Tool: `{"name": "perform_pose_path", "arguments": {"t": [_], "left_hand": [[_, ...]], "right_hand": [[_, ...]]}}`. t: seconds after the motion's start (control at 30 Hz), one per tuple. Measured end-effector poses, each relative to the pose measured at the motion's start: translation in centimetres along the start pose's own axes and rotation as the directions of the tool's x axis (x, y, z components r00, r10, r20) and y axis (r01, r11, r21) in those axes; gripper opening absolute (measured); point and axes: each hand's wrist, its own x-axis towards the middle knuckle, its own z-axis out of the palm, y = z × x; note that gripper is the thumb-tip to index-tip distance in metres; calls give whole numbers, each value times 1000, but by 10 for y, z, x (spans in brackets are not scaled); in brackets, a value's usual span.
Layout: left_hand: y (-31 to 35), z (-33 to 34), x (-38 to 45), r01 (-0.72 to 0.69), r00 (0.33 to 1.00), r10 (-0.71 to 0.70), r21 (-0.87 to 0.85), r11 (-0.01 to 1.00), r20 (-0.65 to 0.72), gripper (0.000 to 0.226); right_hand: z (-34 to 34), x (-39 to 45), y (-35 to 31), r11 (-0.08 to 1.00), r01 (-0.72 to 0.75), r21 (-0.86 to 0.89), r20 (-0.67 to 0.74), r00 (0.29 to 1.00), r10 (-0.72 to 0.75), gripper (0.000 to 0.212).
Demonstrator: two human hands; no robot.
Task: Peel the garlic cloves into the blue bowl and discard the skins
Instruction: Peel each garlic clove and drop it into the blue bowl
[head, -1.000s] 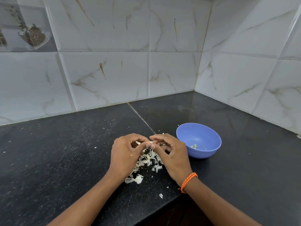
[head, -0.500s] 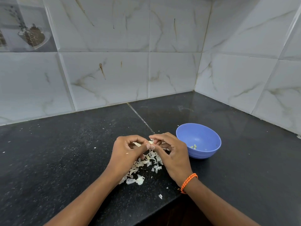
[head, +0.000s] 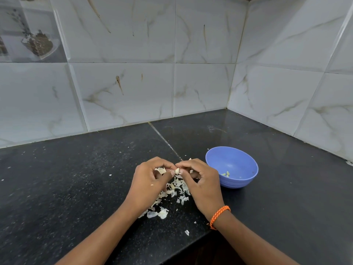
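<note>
A small pale garlic clove [head: 177, 171] is pinched between the fingertips of my left hand [head: 149, 183] and my right hand [head: 200, 183], just above the black counter. A flake of skin [head: 162, 170] sticks out under my left fingers. Beneath and between both hands lies a loose pile of papery garlic skins [head: 172, 192]. The blue bowl [head: 232, 159] stands just right of my right hand, with a few small garlic pieces [head: 226, 174] on its bottom.
The black stone counter [head: 76, 178] meets white marble-patterned wall tiles [head: 122, 92] at the back and right, forming a corner. Its front edge [head: 196, 240] runs under my right forearm. Stray skin bits [head: 186, 232] lie near that edge.
The clove has become more exposed between my fingertips and a skin flake has pulled away under my left hand. Both hands stay over the pile.
</note>
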Motion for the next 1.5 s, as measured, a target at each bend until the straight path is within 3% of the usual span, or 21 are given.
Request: {"name": "perform_pose_path", "arguments": {"t": [0.37, 0.77, 0.93, 1.17, 1.27, 1.37, 1.5], "left_hand": [[-4, 3, -1, -32, 998, 40, 161, 986, -47, 8], [0, 2, -3, -49, 998, 54, 238, 970, -15, 11], [3, -3, -3, -21, 996, 40, 239, 971, -74, 12], [-5, -16, 5, 21, 985, 31, 298, 954, -169, 31], [-12, -17, 8, 28, 983, 39, 362, 932, -178, 17], [-13, -17, 8, 21, 992, 16, 285, 958, -128, 20], [-10, -14, 7, 10, 999, -11, 15, 1000, 35, 16]], "right_hand": [[4, -3, -3, 996, -50, 71, 88, 995, 43, 15], [3, -5, -7, 998, -4, 56, 46, 999, 1, 9], [1, -2, -1, 996, -73, 57, -63, 995, 76, 13], [3, -4, 1, 1000, -7, -14, -12, 1000, 7, 21], [3, -2, 2, 999, 18, -46, -9, 1000, -18, 23], [2, -3, -1, 997, 49, -58, 8, 999, -49, 25], [2, -2, -1, 999, 11, -31, 21, 1000, -10, 27]]}}
